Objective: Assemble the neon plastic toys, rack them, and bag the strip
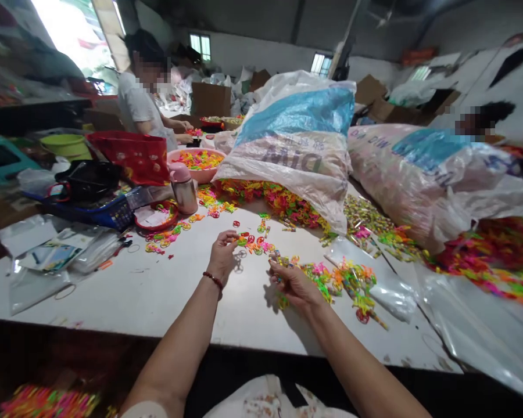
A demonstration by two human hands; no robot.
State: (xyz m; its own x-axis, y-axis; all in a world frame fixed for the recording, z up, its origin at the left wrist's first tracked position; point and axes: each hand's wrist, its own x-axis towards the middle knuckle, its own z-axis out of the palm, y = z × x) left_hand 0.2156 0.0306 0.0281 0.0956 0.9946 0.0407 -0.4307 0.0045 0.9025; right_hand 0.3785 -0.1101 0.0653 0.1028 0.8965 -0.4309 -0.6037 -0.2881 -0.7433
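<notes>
My left hand (224, 253), with a dark red bead bracelet at the wrist, pinches a small colourful plastic piece (243, 239) above the white table (192, 296). More red, green and pink wheeled pieces (259, 244) lie just to its right. To the right, my right hand (294, 281) is closed round a small patterned tube (277, 257); its lower fingers are partly hidden. Beyond and beside that hand is a loose pile of bright plastic pieces (325, 278), some next to a clear plastic bag (386, 284).
Two big woven sacks (296, 128) (414, 168) spill coloured pieces at the back. A steel flask (185, 194), pink basin (207, 173), red dish (174, 219) and blue basket (113, 215) stand left. Plastic bags (39, 290) lie at far left. A person (137, 101) works behind.
</notes>
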